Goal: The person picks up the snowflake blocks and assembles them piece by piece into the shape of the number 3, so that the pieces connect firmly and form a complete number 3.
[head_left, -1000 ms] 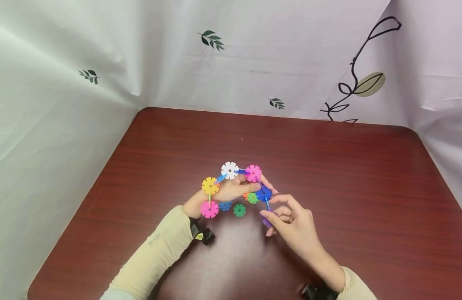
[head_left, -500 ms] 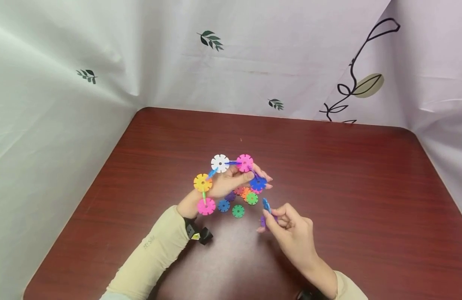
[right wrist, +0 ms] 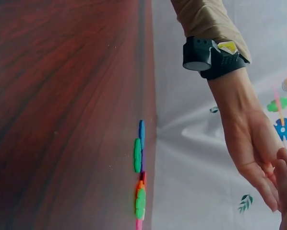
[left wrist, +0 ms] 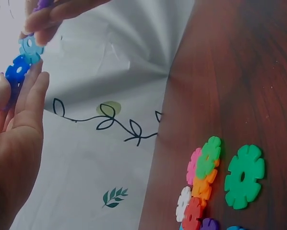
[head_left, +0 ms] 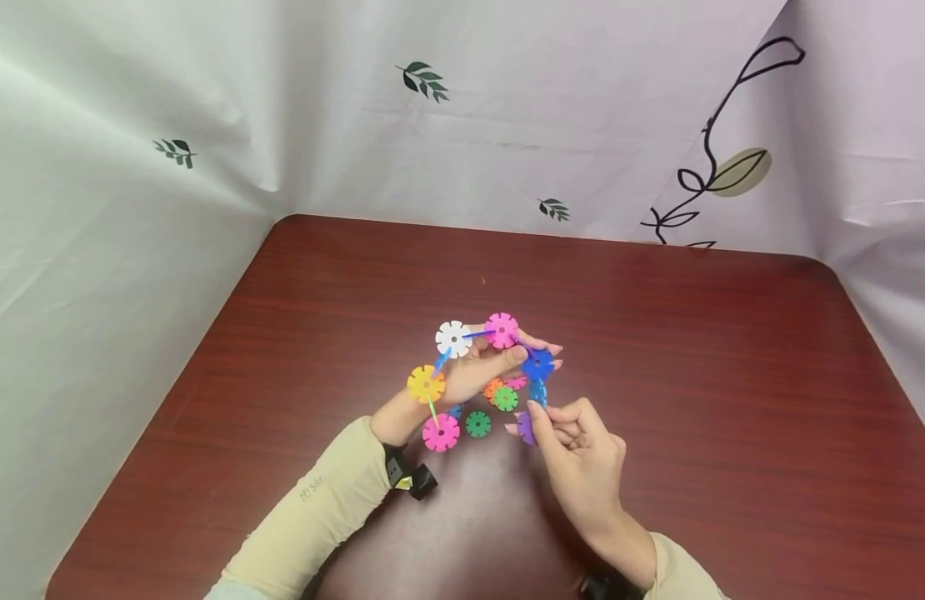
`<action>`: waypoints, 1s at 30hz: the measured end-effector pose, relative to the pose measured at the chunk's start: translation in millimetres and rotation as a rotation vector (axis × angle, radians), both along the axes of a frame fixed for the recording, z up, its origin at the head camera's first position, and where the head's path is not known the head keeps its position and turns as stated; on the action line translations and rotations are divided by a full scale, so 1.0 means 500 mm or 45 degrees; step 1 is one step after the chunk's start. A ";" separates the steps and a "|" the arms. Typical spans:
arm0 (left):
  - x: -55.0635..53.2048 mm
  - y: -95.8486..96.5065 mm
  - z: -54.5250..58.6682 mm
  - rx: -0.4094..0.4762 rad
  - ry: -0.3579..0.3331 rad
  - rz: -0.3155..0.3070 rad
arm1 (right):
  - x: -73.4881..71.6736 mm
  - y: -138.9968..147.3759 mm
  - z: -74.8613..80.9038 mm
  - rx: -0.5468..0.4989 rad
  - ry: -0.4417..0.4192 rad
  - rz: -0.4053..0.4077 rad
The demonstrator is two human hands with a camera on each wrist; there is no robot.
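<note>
My left hand [head_left: 470,375] holds a chain of slotted plastic snowflake discs, its thumb near the dark blue disc [head_left: 538,365]. From there the chain arcs leftward through a pink disc [head_left: 502,331], a white disc [head_left: 453,339] and a yellow disc [head_left: 426,384] to another pink disc [head_left: 441,432], joined by discs seen edge-on. Thumb and forefinger of my right hand [head_left: 590,471] pinch a light blue disc [left wrist: 31,49], which meets the dark blue disc's edge in the left wrist view. A purple disc [head_left: 526,428] is also held in the right hand's other fingers.
Loose discs lie on the brown table [head_left: 695,375] beneath the hands, among them a dark green disc [head_left: 478,424], a light green disc [head_left: 506,398] and an orange disc [left wrist: 202,188]. White curtains [head_left: 477,150] with leaf prints surround the table's back and sides.
The light blue disc came away from the dark blue disc in my right hand, then returned to its edge. My left hand shifted left and back right with the chain.
</note>
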State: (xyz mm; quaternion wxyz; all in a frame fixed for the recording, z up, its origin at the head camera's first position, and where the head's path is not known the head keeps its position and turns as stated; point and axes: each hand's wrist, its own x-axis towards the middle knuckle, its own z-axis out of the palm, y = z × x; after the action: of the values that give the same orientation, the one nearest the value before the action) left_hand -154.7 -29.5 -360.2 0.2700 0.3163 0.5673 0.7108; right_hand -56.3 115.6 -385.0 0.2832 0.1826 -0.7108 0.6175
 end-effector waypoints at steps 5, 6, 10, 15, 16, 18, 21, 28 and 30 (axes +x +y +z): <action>0.000 -0.001 0.000 -0.031 -0.006 0.001 | 0.002 0.001 -0.002 -0.081 -0.056 0.065; -0.001 -0.001 0.000 -0.027 0.002 -0.007 | 0.003 0.001 -0.002 -0.093 -0.068 0.074; -0.001 0.001 0.000 -0.003 0.051 -0.020 | 0.004 -0.001 -0.003 -0.075 -0.064 0.027; 0.001 0.003 -0.001 -0.001 0.071 -0.004 | 0.004 -0.008 0.002 -0.066 -0.047 -0.043; 0.002 0.002 -0.002 -0.009 0.071 -0.002 | 0.006 -0.008 0.004 -0.080 -0.065 -0.032; 0.003 0.001 -0.003 -0.012 0.071 -0.001 | 0.009 -0.007 0.008 -0.132 -0.114 0.016; 0.005 0.002 -0.003 0.002 0.106 0.007 | 0.012 -0.005 0.014 -0.234 -0.190 0.105; 0.011 0.012 0.005 -0.004 0.136 0.072 | 0.007 0.007 0.025 -0.268 -0.224 0.182; 0.014 0.013 0.004 -0.045 0.102 0.090 | 0.007 0.010 0.031 -0.265 -0.255 0.179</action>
State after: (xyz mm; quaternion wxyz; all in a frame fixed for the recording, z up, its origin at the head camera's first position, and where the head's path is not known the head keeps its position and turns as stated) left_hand -147.5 -23.2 -358.0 0.2275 0.3194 0.6009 0.6965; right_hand -52.8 120.7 -369.7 0.1844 0.1393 -0.6530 0.7212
